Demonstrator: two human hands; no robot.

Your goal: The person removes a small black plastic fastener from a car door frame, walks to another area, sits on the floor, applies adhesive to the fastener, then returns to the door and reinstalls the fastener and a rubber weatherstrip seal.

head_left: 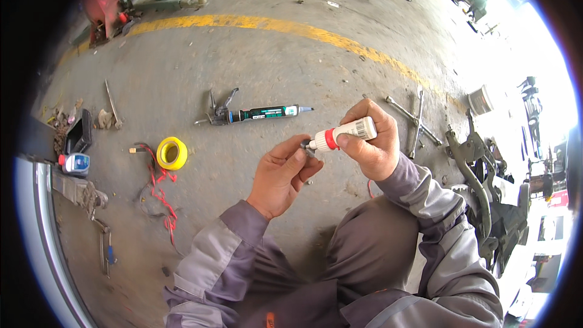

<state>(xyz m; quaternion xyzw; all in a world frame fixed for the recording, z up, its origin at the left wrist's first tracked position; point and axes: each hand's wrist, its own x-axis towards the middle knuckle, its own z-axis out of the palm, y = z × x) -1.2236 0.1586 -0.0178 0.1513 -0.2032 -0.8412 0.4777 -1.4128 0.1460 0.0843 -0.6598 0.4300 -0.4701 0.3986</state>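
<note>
My right hand [381,146] is closed around a small white squeeze bottle [352,132] with a red band near its ribbed cap. The bottle lies almost level, its tip pointing left. That tip meets a small dark metal piece [306,147] pinched between the thumb and fingers of my left hand [274,177]. Fingers cover much of the piece, so its exact kind does not show. Beyond both hands, a caulking gun [267,113] with a dark cartridge rests on the concrete floor, its nozzle to the right.
On the left lie a yellow tape roll [172,153], tangled red wire [159,189], a bottle with a red cap [74,163] and a black tray [78,132]. To the right are a cross-shaped lug wrench [416,120], a bucket [480,101] and dark metal vehicle parts [477,158].
</note>
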